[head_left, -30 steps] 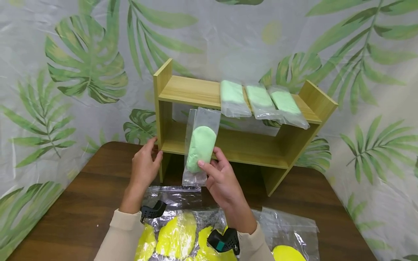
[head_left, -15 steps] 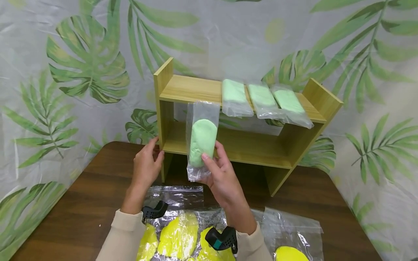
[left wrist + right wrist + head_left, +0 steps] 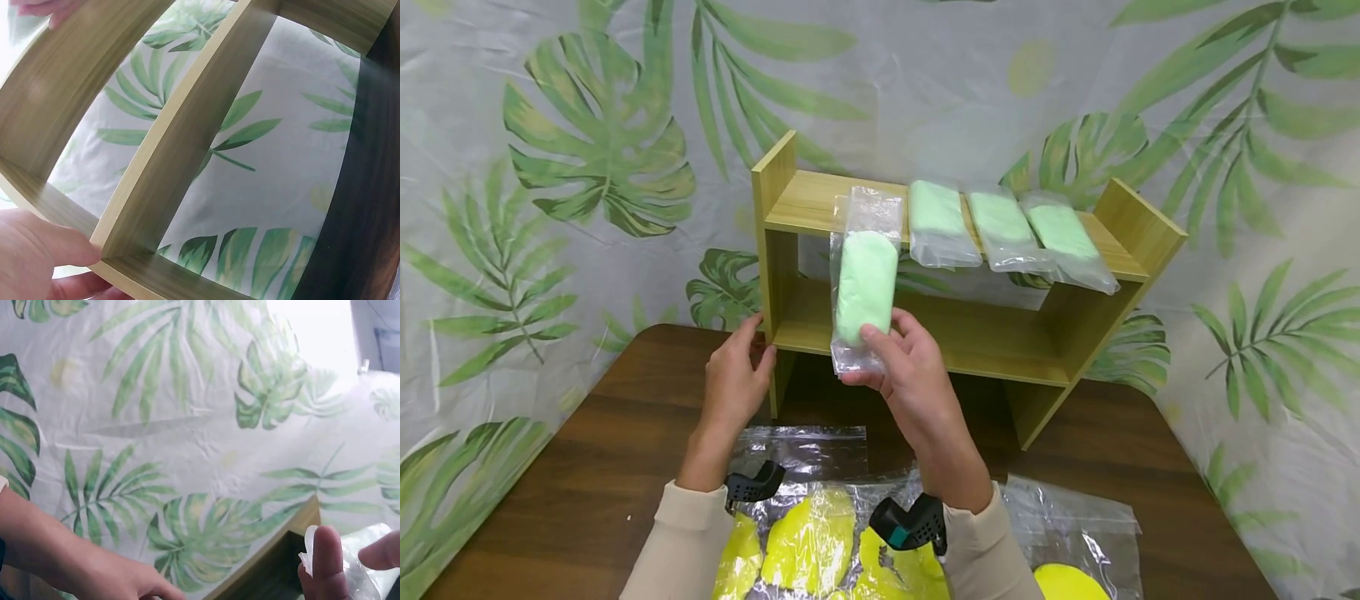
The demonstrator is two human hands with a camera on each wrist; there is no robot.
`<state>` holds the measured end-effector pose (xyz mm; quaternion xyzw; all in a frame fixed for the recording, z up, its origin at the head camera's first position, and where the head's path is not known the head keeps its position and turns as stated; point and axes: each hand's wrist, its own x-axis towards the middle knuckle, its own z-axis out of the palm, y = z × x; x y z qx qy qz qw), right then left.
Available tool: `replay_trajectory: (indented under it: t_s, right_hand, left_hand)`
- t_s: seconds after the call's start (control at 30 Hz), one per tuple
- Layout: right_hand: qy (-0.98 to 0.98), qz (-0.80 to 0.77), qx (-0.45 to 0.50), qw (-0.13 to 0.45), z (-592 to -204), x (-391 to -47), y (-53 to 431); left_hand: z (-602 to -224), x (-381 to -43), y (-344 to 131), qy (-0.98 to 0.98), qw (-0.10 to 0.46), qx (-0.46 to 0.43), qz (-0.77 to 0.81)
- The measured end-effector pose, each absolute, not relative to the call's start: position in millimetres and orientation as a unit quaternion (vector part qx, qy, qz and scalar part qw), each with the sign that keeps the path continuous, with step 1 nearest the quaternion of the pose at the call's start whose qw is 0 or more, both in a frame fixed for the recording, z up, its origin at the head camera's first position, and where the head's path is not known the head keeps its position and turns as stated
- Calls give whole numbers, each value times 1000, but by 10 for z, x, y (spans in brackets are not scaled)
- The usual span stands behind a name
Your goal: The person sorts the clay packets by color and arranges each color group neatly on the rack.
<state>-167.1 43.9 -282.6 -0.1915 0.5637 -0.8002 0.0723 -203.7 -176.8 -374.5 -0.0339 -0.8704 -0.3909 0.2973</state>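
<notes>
My right hand [image 3: 917, 383] pinches a clear plastic pouch of pale green clay-like stuff [image 3: 867, 283] by its lower end, thumb in front. The pouch stands nearly upright before the left part of a small wooden shelf [image 3: 992, 342], its top overlapping the upper board in the head view. My left hand [image 3: 736, 371] grips the shelf's left side panel, with the thumb [image 3: 69, 247] on the front edge by the middle board. Three similar green pouches [image 3: 937, 208] lie side by side on the top board, their clear ends hanging over the front edge.
A large clear bag with several yellow pieces [image 3: 808, 542] lies on the dark wooden table [image 3: 572, 500] in front of the shelf. Another clear bag with a yellow piece [image 3: 1070, 582] is at right. A leaf-patterned cloth [image 3: 925, 92] hangs behind.
My right hand has raised the green pouch from in front of the middle board up to the top board's level. The left hand stays on the side panel.
</notes>
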Motion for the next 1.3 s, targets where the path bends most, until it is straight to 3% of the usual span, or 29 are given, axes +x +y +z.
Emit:
replay_trajectory:
  t_s: [0.5, 1.03, 1.3]
  right_hand:
    - [452, -832, -303, 105, -2720, -1544, 531]
    - [489, -825, -280, -31, -2666, -1561, 443]
    - [466, -849, -248, -8, -2628, -1547, 447]
  left_hand:
    - [-3739, -2040, -1771, -875, 287, -28, -390]
    - [-3750, -2035, -1775, -874, 288, -29, -391]
    - [-3725, -2025, -1772, -875, 284, -29, -390]
